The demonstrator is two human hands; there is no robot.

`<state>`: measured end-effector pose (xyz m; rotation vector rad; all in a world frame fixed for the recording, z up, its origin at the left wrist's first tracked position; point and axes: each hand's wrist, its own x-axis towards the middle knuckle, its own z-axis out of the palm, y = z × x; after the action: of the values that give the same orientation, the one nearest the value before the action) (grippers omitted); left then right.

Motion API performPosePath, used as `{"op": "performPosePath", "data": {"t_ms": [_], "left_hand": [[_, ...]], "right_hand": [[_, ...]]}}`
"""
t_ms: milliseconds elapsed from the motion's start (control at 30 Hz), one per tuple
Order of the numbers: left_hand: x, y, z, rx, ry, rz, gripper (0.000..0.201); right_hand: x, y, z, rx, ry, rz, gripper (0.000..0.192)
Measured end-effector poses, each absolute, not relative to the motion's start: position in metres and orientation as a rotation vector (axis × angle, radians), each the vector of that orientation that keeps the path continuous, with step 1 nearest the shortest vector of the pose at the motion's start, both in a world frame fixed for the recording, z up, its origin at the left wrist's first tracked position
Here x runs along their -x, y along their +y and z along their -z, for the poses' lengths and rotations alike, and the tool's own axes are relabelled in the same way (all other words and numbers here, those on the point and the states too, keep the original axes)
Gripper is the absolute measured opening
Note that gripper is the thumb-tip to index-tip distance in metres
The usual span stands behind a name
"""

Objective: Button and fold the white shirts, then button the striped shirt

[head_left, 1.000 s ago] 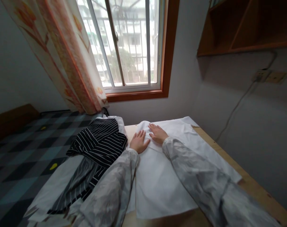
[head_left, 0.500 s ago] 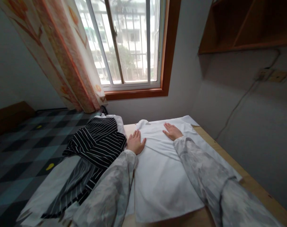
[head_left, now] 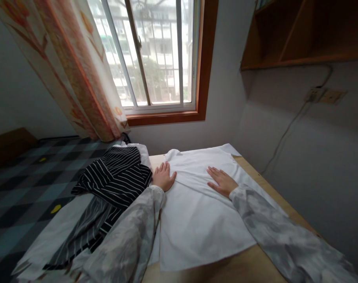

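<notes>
A white garment (head_left: 202,220), which looks like a shirt, is spread over a wooden table (head_left: 226,271). My left hand (head_left: 164,177) rests flat on its left edge with the fingers spread. On the garment's upper right part lies my right hand (head_left: 222,181), palm down and fingers stretched out. Creases run across the cloth between the two hands. Just left of my left hand is a black garment with white stripes (head_left: 122,173), heaped on other white cloth (head_left: 63,220). Both my forearms wear grey-and-white patterned sleeves.
A bed with a dark checked cover (head_left: 16,204) stands on the left. Behind the table are a window (head_left: 158,59) and a flowered curtain (head_left: 69,70). Wooden shelves (head_left: 285,39) hang at upper right, above a wall socket (head_left: 323,95) with a cable.
My right hand has slid toward me over the white garment, staying flat. My left hand keeps its place on the cloth. The view has shifted slightly to the right.
</notes>
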<state>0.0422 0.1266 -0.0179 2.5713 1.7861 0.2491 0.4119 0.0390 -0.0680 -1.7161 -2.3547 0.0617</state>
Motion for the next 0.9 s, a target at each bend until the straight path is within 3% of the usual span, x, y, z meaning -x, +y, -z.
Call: {"op": "performPosePath", "data": {"t_ms": [267, 400, 500, 733, 900], "left_hand": [[-0.037, 0.127, 0.014, -2.623, 1.837, -0.276, 0.065], [-0.047, 0.116, 0.008, -2.843, 1.419, -0.398, 0.062], [-0.057, 0.104, 0.009, -2.836, 1.096, -0.418, 0.069], [-0.052, 0.094, 0.021, -2.821, 1.013, -0.230, 0.079], [-0.042, 0.092, 0.021, -2.844, 0.910, -0.180, 0.074]], "right_hand": [[-0.494, 0.025, 0.076, 1.977, -2.186, -0.089, 0.073], [-0.525, 0.022, 0.076, 2.038, -2.033, -0.156, 0.069], [-0.529, 0.031, 0.070, 2.011, -1.860, -0.243, 0.067], [-0.524, 0.090, 0.035, 1.844, -1.016, -0.626, 0.053], [-0.528, 0.125, 0.016, 1.768, -0.984, -0.666, 0.048]]}}
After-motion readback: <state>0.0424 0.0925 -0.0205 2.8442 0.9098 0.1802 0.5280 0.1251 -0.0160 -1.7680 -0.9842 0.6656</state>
